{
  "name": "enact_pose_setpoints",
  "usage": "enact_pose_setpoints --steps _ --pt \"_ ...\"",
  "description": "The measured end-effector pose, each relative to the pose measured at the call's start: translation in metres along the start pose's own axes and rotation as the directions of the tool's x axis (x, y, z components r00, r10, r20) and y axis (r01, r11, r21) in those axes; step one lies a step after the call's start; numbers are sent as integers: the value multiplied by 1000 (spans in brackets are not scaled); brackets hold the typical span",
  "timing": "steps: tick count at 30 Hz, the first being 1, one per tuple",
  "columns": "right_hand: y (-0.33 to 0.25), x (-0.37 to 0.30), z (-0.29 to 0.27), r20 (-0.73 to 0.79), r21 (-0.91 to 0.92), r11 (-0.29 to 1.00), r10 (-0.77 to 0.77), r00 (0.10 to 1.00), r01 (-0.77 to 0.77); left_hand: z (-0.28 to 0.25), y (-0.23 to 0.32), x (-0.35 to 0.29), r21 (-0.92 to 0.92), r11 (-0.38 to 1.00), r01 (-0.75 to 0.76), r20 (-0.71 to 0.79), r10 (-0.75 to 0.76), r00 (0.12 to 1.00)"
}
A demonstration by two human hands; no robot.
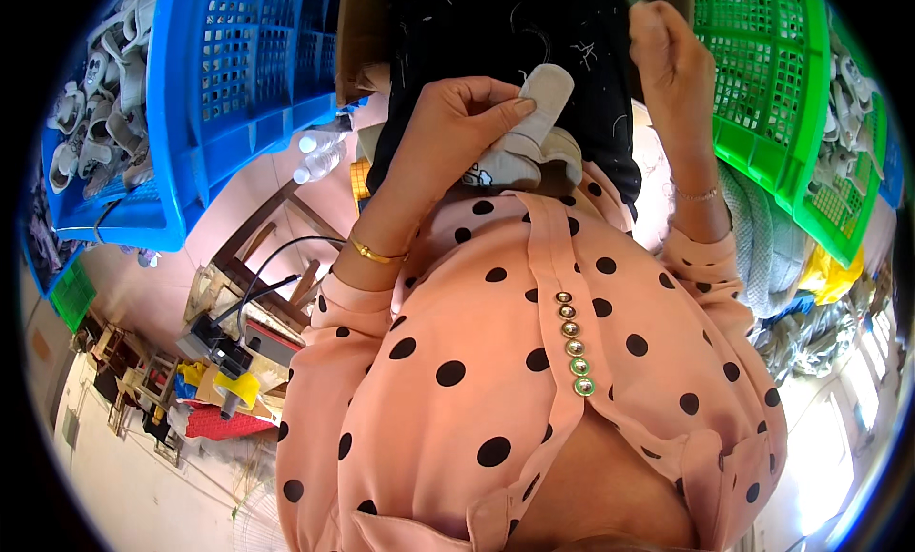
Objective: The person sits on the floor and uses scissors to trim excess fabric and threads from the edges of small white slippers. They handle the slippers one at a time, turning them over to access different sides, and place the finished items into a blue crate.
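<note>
My left hand [467, 123] pinches a pale grey-white shoe upper [547, 96] between thumb and fingers. One rounded flap of it sticks up past the thumb. The rest of the upper hangs below over my lap, with a curved band and a small printed picture on it. My right hand [672, 61] is raised to the right of the upper, apart from it. Its fingers are curled closed, and whatever they may hold is too hidden to make out. Dark trousers [448, 37] with bits of loose thread on them lie behind the upper.
A blue plastic basket [176, 123] on the left holds many pale shoe pieces [105, 104]. On the right stands a green basket [762, 85], with similar pieces [848, 113] beyond it. Plastic bottles [319, 156] and a wooden frame [262, 233] are at the left. Grey quilted material [758, 237] hangs at the right.
</note>
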State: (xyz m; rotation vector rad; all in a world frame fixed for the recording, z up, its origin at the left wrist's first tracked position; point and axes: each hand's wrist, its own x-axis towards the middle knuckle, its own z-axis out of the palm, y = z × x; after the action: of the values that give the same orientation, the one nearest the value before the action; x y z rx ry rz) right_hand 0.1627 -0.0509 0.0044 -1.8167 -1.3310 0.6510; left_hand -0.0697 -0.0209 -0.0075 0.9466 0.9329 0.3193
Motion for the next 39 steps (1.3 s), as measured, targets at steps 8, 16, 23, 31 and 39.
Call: enact_pose_setpoints --steps 8,16,23,31,39 --pt "-17 -18 -10 420 -538 614 -399 815 577 -2 4 3 -77 997 -19 32 21 999" --pt "-22 -14 -7 527 -507 585 -370 765 633 -1 8 -1 -90 996 2 39 1 999" --pt "-18 -7 -7 601 -404 737 -232 765 541 -1 10 -3 -85 996 12 40 -8 999" --pt "-14 0 -16 692 -318 873 -52 720 368 -2 12 -3 -92 995 26 45 -22 999" --pt "-27 0 -13 687 -377 791 -111 718 482 -1 13 -2 -79 997 15 65 -10 998"
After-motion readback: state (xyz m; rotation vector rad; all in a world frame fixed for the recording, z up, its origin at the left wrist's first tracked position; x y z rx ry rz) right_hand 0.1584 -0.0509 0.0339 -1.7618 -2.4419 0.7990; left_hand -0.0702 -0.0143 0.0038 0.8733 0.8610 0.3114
